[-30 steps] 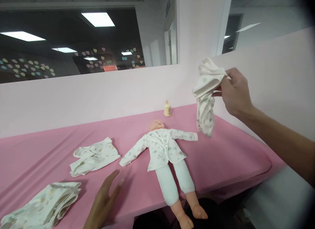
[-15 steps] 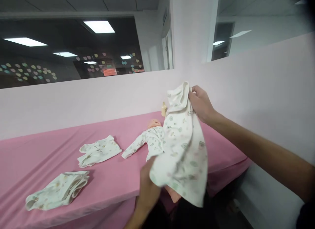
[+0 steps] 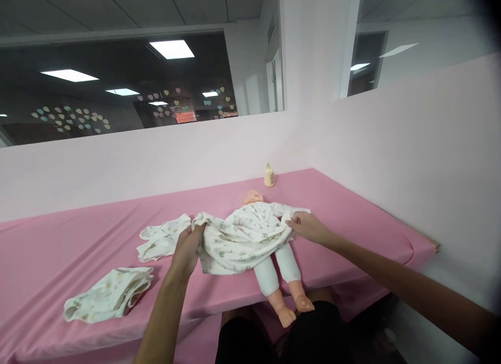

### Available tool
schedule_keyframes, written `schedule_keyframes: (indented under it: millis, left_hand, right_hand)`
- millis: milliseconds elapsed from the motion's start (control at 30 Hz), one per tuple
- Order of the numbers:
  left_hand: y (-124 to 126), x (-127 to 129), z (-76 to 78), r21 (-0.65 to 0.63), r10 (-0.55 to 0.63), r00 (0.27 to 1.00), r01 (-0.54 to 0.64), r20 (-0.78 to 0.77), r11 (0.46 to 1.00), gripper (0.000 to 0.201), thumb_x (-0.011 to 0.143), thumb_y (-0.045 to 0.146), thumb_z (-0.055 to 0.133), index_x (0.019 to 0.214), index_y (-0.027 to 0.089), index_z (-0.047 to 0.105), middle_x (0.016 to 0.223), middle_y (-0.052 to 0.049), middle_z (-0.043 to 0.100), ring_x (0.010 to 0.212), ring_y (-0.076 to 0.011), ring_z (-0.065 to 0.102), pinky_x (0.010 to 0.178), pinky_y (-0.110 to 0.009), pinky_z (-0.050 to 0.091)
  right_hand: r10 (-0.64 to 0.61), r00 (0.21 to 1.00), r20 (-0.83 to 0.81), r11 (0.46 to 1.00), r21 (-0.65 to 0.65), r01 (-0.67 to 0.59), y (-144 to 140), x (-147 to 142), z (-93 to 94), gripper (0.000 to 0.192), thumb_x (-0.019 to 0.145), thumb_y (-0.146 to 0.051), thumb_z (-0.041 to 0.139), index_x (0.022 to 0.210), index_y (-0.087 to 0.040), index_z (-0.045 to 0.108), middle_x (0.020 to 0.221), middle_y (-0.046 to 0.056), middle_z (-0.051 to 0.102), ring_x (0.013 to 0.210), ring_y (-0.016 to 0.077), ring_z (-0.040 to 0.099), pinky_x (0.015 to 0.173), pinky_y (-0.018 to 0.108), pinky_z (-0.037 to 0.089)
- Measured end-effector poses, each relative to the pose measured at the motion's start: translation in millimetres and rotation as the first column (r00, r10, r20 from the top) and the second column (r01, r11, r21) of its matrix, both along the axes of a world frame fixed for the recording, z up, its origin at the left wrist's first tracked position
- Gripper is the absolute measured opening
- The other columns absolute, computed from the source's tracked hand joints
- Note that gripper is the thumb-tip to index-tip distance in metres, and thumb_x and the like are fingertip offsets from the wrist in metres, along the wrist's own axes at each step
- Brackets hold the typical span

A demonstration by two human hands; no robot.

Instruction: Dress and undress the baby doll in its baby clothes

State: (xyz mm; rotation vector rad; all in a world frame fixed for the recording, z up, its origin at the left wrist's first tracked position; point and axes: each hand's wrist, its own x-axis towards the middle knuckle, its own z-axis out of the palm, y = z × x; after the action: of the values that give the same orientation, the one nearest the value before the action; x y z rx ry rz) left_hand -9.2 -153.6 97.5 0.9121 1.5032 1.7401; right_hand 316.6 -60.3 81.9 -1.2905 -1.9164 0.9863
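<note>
A white baby garment [image 3: 238, 252] with a small green print is stretched sideways between my two hands. My left hand [image 3: 188, 248] pinches its left end, and my right hand [image 3: 308, 226] grips the other end. Behind and under the cloth lies a baby doll [image 3: 288, 264] on its back, head toward the wall. It wears a printed long-sleeved top [image 3: 254, 214] and white leggings, and its bare feet reach past the table's front edge. The garment covers part of the doll's middle. The exact cut of the garment cannot be made out.
A pink-covered table [image 3: 219, 296] runs along the wall. On its left lie a folded printed garment [image 3: 107, 296] and a small printed top [image 3: 162, 239]. A cream bottle [image 3: 269, 176] stands at the back. My knees are under the front edge.
The garment, hanging upright from my right hand before, is now lowered and spread sideways over the doll. My left hand has moved left and taken its end; the doll's legs now show.
</note>
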Motion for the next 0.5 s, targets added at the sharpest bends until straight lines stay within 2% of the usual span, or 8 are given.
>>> schedule_keyframes:
  millis: [33, 100, 167, 200, 267, 333, 400, 500]
  left_hand:
    - [-3, 3, 3.7, -0.004, -0.013, 0.999, 0.013, -0.045, 1.000, 0.032, 0.067, 0.039, 0.073, 0.080, 0.013, 0.061, 0.066, 0.000, 0.058, 0.060, -0.0120, 0.053, 0.055, -0.021, 0.043]
    - [-10, 15, 16.0, 0.013, -0.054, 0.980, 0.058, -0.189, 0.998, 0.028, 0.070, 0.039, 0.070, 0.076, 0.014, 0.059, 0.064, 0.002, 0.053, 0.058, -0.0096, 0.047, 0.052, -0.019, 0.037]
    - [-18, 36, 34.0, 0.040, -0.122, 0.912, 0.149, -0.391, 0.988, 0.021, 0.077, 0.036, 0.062, 0.075, 0.015, 0.060, 0.063, 0.003, 0.051, 0.057, -0.0088, 0.043, 0.050, -0.018, 0.032]
    - [-23, 47, 44.2, 0.037, -0.167, 0.874, 0.206, -0.457, 0.978, 0.017, 0.080, 0.032, 0.058, 0.080, 0.015, 0.062, 0.065, 0.002, 0.052, 0.058, -0.0091, 0.044, 0.051, -0.018, 0.031]
    - [-31, 70, 65.1, 0.003, -0.278, 0.794, 0.333, -0.541, 0.943, 0.018, 0.081, 0.026, 0.053, 0.090, 0.015, 0.064, 0.070, 0.001, 0.057, 0.060, -0.0101, 0.047, 0.054, -0.019, 0.036]
    - [-34, 86, 83.0, 0.023, -0.278, 0.734, 0.371, -0.619, 0.929, 0.021, 0.083, 0.028, 0.055, 0.097, 0.016, 0.065, 0.077, 0.000, 0.060, 0.064, -0.0111, 0.051, 0.058, -0.020, 0.039]
    - [-32, 92, 94.5, 0.109, -0.158, 0.715, 0.312, -0.681, 0.944, 0.026, 0.085, 0.035, 0.059, 0.103, 0.017, 0.063, 0.083, -0.001, 0.062, 0.068, -0.0115, 0.052, 0.061, -0.021, 0.041]
    - [-21, 83, 95.5, 0.185, -0.039, 0.719, 0.230, -0.694, 0.955, 0.036, 0.086, 0.045, 0.061, 0.112, 0.020, 0.059, 0.089, -0.002, 0.061, 0.073, -0.0116, 0.053, 0.064, -0.022, 0.042]
  right_hand:
    - [-0.004, 1.000, 0.027, 0.993, 0.117, 0.001, -5, -2, 4.0, 0.029, 0.081, -0.046, 0.063, 0.079, -0.018, 0.055, 0.086, 0.009, 0.067, 0.087, 0.0253, 0.065, 0.076, 0.039, 0.053]
    - [0.037, 0.997, 0.072, 0.934, 0.351, -0.060, -21, -10, 17.3, 0.047, 0.078, -0.056, 0.066, 0.106, -0.018, 0.059, 0.115, 0.012, 0.063, 0.109, 0.0296, 0.059, 0.089, 0.043, 0.049]
    - [0.160, 0.982, 0.102, 0.861, 0.472, -0.189, -41, -25, 33.9, 0.068, 0.074, -0.058, 0.070, 0.130, -0.024, 0.049, 0.137, 0.011, 0.052, 0.127, 0.0330, 0.048, 0.100, 0.047, 0.043]
    - [0.218, 0.969, 0.115, 0.825, 0.509, -0.246, -50, -33, 42.2, 0.068, 0.074, -0.055, 0.071, 0.132, -0.029, 0.048, 0.139, 0.008, 0.051, 0.129, 0.0328, 0.046, 0.102, 0.048, 0.041]
    - [0.327, 0.939, 0.107, 0.781, 0.529, -0.332, -62, -49, 57.8, 0.044, 0.081, -0.046, 0.065, 0.121, -0.032, 0.055, 0.125, 0.003, 0.062, 0.117, 0.0289, 0.054, 0.097, 0.045, 0.044]
    - [0.412, 0.911, 0.029, 0.789, 0.489, -0.372, -63, -57, 72.7, 0.016, 0.087, -0.034, 0.055, 0.100, -0.026, 0.062, 0.100, 0.001, 0.068, 0.093, 0.0224, 0.062, 0.081, 0.037, 0.050]
    - [0.412, 0.904, -0.113, 0.843, 0.424, -0.331, -53, -53, 88.2, 0.014, 0.086, -0.026, 0.051, 0.085, -0.021, 0.064, 0.087, 0.001, 0.067, 0.080, 0.0183, 0.063, 0.071, 0.031, 0.050]
    - [0.196, 0.906, -0.376, 0.965, 0.237, -0.110, -23, -29, 110.6, 0.013, 0.082, -0.024, 0.056, 0.085, -0.018, 0.067, 0.082, 0.003, 0.067, 0.078, 0.0184, 0.065, 0.070, 0.031, 0.054]
